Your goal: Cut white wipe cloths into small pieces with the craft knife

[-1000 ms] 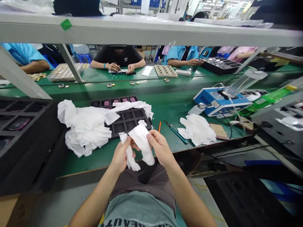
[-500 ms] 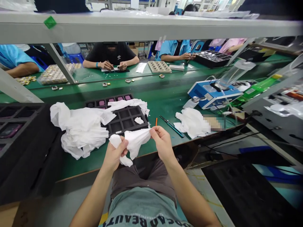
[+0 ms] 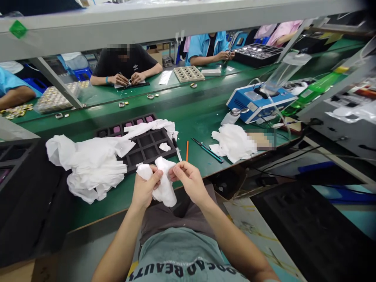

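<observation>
A crumpled white cloth hangs between my two hands at the table's front edge. My left hand is closed round its left part, thumb on top, and a bunched white end sticks out above the fingers. On the other side, my right hand pinches the cloth's right edge with thumb and fingertips. Just beyond lies a black foam tray with square compartments, partly covered by white cloth; a small white scrap rests on it. A big heap of white cloths lies to the left of my hands.
An orange stick and teal tweezers lie right of the tray. Another white cloth pile sits by a blue machine and a green bottle. Black foam boxes stand at left. Co-workers sit across the bench.
My right hand has come closer to my left, so the cloth stretched between them now hangs slack and bunched. The camera view has shifted and tilted slightly.
</observation>
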